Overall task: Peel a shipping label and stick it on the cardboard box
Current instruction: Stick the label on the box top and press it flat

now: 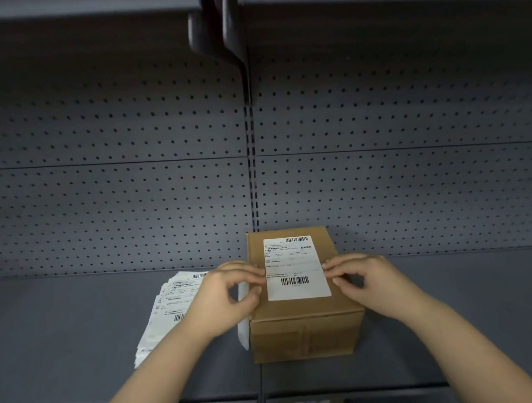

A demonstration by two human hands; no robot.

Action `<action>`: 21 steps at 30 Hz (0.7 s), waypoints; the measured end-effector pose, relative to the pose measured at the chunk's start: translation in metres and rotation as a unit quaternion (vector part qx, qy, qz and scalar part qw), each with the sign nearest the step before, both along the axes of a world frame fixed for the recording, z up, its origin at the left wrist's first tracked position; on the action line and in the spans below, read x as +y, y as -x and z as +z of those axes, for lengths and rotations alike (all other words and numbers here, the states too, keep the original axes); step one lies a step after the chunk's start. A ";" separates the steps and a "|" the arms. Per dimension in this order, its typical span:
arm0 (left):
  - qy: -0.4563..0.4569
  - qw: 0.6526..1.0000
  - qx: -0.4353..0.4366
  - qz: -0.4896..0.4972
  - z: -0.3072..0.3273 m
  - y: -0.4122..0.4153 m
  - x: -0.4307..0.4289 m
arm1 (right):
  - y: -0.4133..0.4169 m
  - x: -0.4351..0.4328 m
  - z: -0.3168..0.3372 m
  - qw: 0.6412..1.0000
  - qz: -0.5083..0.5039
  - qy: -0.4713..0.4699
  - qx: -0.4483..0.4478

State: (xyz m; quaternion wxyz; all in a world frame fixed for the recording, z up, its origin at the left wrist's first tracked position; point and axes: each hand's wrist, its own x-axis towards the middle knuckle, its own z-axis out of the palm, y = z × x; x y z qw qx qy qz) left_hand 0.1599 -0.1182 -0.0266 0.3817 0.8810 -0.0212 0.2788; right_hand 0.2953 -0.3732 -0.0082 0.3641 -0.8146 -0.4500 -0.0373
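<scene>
A brown cardboard box (307,330) stands on the grey shelf, a little right of centre. A white shipping label (295,267) with barcodes lies flat on its top face. My left hand (232,291) touches the label's left edge with its fingertips, and a white strip of backing paper (243,312) hangs down from that hand beside the box. On the label's right edge rest the fingertips of my right hand (362,276), fingers bent.
A fanned stack of printed labels (169,309) lies on the grey shelf (66,332) left of the box, partly under my left forearm. A perforated back panel (121,192) rises behind. Dark brackets (220,29) hang from the shelf above.
</scene>
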 end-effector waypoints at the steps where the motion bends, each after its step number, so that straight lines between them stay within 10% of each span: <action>1: -0.018 1.000 0.010 0.003 0.004 -0.001 0.000 | 0.000 0.001 0.005 1.000 -0.003 0.010 0.006; 10: -0.148 0.982 0.001 -0.114 0.015 0.005 -0.040 | 0.036 0.027 0.002 0.993 0.105 0.047 -0.041; 21: -0.016 0.999 -0.033 -0.026 -0.004 0.020 -0.004 | 0.013 -0.020 -0.011 0.998 0.041 -0.053 0.014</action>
